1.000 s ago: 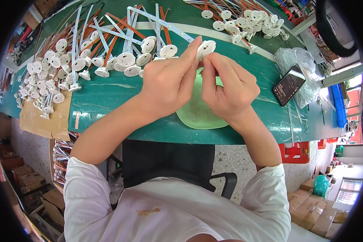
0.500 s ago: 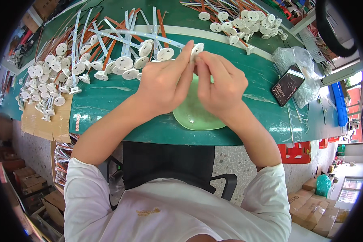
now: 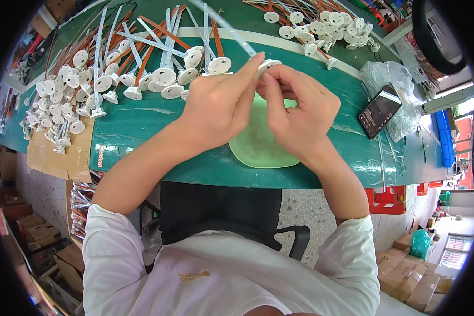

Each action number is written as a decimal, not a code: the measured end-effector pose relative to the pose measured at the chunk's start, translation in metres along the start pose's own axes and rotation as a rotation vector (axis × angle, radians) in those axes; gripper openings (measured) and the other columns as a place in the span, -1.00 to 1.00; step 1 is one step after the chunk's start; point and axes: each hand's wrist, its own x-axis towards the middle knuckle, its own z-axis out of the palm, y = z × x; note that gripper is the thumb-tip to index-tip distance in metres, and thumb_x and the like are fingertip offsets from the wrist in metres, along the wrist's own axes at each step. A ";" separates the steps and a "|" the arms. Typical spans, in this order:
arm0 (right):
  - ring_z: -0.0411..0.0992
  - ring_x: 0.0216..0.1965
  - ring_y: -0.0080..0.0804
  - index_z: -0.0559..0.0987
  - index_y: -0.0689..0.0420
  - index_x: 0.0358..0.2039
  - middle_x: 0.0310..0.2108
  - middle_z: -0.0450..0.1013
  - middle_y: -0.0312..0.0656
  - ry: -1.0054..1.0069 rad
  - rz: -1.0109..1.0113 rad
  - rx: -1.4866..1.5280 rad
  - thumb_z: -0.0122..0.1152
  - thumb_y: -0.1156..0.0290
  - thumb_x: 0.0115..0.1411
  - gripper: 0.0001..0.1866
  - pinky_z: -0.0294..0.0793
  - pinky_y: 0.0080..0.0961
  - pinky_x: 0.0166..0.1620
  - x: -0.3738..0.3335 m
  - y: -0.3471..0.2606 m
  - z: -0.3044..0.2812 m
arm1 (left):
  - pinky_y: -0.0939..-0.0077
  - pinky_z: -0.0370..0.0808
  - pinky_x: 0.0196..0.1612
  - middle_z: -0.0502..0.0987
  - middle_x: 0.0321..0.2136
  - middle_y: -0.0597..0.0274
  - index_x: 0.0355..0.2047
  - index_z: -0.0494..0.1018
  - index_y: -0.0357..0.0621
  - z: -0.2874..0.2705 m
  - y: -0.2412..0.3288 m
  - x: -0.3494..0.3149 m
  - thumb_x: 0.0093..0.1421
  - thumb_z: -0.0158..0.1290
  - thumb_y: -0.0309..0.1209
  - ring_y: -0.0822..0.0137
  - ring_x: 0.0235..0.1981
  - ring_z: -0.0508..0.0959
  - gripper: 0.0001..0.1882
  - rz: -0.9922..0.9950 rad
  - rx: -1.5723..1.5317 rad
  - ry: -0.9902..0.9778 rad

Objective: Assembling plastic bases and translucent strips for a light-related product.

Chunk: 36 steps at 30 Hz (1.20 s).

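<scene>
Both hands meet over a light green bowl (image 3: 263, 145) on the green table. Between them is a round white cap (image 3: 269, 63) joined to a pale LED strip (image 3: 231, 30), which slants away to the upper left. My left hand (image 3: 216, 102) is closed, its thumb and forefinger gripping the piece where strip and cap meet. With thumb and fingertips, my right hand (image 3: 303, 108) pinches the cap's near side. Whatever lies under my right fingertips is hidden. Part of the bowl's far side is covered by the hands.
To the left lies a large pile of similar white-capped strips (image 3: 63, 97), partly over a cardboard sheet (image 3: 58, 158). Another bunch of capped strips (image 3: 332, 29) lies at the far right. A phone (image 3: 379, 111) rests against a clear plastic bag (image 3: 387, 79) at the right.
The LED strip has swung from nearly level to a steeper slant, and the cap has turned with it. Both hands have shifted slightly right, the right hand's fingers spreading a little.
</scene>
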 end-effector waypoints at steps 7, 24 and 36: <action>0.63 -0.40 -0.46 0.60 0.38 -0.31 -0.42 0.61 -0.12 0.155 -0.014 0.111 0.24 0.72 0.14 -0.91 0.63 -0.62 -0.36 -0.005 0.002 0.009 | 0.51 0.48 -0.55 0.57 -0.62 0.00 0.02 0.49 -0.37 0.018 0.002 -0.004 0.22 0.04 -0.58 0.27 -0.64 0.63 -0.65 -0.237 -0.363 0.200; 0.60 -0.51 -0.49 0.61 0.31 -0.34 -0.51 0.59 -0.16 0.159 -0.088 -0.018 0.26 0.69 0.09 -0.90 0.58 -0.64 -0.43 -0.003 0.001 0.009 | 0.46 0.43 -0.62 0.55 -0.65 0.13 0.08 0.46 -0.39 0.002 0.010 0.000 0.14 0.08 -0.64 0.28 -0.72 0.53 -0.56 -0.007 -0.009 0.133; 0.60 -0.29 -0.42 0.60 0.37 -0.23 -0.26 0.57 -0.08 -0.005 0.155 0.334 0.18 0.70 0.21 -0.88 0.68 -0.57 -0.31 0.005 -0.001 -0.001 | 0.45 0.39 -0.64 0.56 -0.64 0.13 0.07 0.48 -0.35 0.005 -0.003 -0.001 0.17 0.09 -0.60 0.28 -0.73 0.52 -0.59 -0.052 -0.102 0.196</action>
